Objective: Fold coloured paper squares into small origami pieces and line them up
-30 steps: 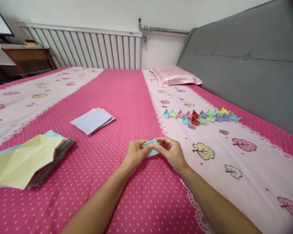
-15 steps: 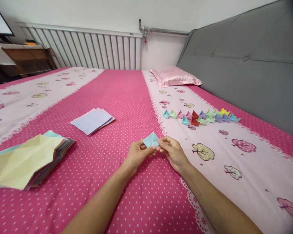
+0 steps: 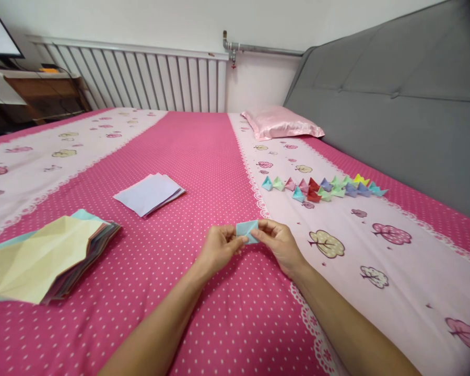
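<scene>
Paper (image 3: 246, 230), pale blue and part-folded, is pinched between the left hand (image 3: 218, 247) and right hand (image 3: 281, 244) just above the bedsheet (image 3: 203, 156). Finished folded pieces (image 3: 323, 188) lie in rows beyond; unfolded sheets (image 3: 149, 194) and a creased stack (image 3: 43, 256) wait left.

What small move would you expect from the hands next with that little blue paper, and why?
Probably another small crease, pinched flat. Both the left hand and right hand grip the light blue folded paper just above the bedspread, and it looks flatter than the finished paper shapes lined up farther away, so it seems unfinished.
</scene>
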The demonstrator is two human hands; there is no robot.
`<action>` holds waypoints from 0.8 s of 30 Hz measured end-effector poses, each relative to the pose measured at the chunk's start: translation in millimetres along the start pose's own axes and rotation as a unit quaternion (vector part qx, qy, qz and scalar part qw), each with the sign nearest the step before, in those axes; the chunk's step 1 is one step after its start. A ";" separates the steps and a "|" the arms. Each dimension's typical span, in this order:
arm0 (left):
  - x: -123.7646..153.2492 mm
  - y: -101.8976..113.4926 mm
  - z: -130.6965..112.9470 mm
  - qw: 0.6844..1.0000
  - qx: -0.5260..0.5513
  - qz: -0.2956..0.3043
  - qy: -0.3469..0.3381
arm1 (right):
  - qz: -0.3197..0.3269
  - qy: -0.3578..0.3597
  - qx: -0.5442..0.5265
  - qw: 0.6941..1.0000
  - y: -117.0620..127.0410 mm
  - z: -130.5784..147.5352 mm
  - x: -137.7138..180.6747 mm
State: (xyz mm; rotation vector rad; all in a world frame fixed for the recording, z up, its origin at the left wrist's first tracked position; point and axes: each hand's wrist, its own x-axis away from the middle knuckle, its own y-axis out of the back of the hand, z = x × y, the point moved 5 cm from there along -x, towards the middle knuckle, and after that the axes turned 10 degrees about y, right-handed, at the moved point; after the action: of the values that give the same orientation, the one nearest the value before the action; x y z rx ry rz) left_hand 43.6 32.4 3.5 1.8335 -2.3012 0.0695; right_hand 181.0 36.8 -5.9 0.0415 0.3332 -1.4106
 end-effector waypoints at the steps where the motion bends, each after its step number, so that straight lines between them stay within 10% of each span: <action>1: 0.3 -0.6 0.7 1.000 -0.011 0.006 -0.001 | 0.001 0.000 -0.001 1.000 0.6 0.4 -0.3; 11: -2.1 5.3 1.0 0.994 -0.086 -0.057 -0.044 | -0.016 -0.029 -0.022 0.999 7.6 -3.4 -3.3; 24: 5.3 0.8 -1.0 0.981 0.189 -0.014 0.033 | -0.005 0.004 -0.040 0.999 2.6 -2.0 -1.8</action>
State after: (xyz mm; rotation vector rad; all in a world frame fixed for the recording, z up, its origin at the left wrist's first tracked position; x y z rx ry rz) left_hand 41.8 27.7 5.5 1.9934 -2.3388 0.5923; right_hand 182.9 39.4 -7.8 -0.0199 0.3957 -1.4060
